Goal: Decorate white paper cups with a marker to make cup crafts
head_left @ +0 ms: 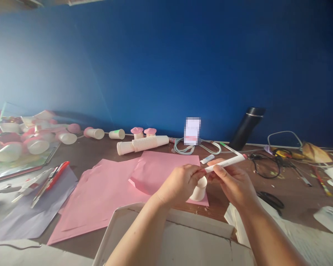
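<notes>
Both my hands hold a slim white marker [226,162] with pink at its ends, above the table. My left hand [184,179] is closed in a pinch at its left end, where the fingers hide what they grip. Around the barrel, the fingers and thumb of my right hand [237,183] are closed. Just below my hands, a small white paper cup [197,193] stands on the corner of a pink paper sheet [166,166]. A small pale tube [207,159] lies behind my hands.
Behind the paper lies a stack of paper cups [145,144], near two pink-topped pieces [137,131]. Several pink-and-white cup pieces [39,142] crowd the left. A red cutter [58,175], black bottle [246,127], scissors [272,201], cables [184,147] and a white box [199,236] surround my hands.
</notes>
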Tool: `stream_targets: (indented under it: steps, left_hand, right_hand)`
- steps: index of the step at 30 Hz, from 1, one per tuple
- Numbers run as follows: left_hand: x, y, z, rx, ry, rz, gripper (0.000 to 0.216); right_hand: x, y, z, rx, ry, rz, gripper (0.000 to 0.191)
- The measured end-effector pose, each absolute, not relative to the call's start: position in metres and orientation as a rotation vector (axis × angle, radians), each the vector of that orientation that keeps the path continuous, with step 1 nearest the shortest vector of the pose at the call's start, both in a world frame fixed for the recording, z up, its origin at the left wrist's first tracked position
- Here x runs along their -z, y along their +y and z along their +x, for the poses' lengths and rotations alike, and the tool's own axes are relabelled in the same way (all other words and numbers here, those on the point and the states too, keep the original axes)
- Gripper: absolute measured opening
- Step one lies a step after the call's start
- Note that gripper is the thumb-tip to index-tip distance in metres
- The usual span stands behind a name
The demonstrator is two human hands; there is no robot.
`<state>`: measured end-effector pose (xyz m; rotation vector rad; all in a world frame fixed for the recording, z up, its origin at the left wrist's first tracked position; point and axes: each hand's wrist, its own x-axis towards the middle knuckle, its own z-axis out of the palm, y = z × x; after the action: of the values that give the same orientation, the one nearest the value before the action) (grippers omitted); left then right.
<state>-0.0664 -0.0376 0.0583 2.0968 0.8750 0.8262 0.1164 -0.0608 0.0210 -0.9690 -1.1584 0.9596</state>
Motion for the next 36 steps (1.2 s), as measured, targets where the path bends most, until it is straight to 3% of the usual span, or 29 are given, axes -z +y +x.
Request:
stream_targets:
  steps: [10, 22, 36]
  left_hand:
    - [-0.052, -0.036, -0.063, -0.958, 0.987, 2.3, 0.028]
    - [-0.044, -0.039, -0.052, -1.096, 1.127, 2.53, 0.03]
    - [-0.041, -0.038, -0.053, -0.898, 1.299, 2.79, 0.031]
  right_hand:
    - [-0.018, -0.058, 0.11, -0.823, -1.051, -1.046, 0.028]
    - [-0.032, -0.057, 0.103, -0.887, -0.849, -1.093, 0.029]
    - [-0.03, -0.06, 0.101, -1.12, -0.826, -0.959, 0.027]
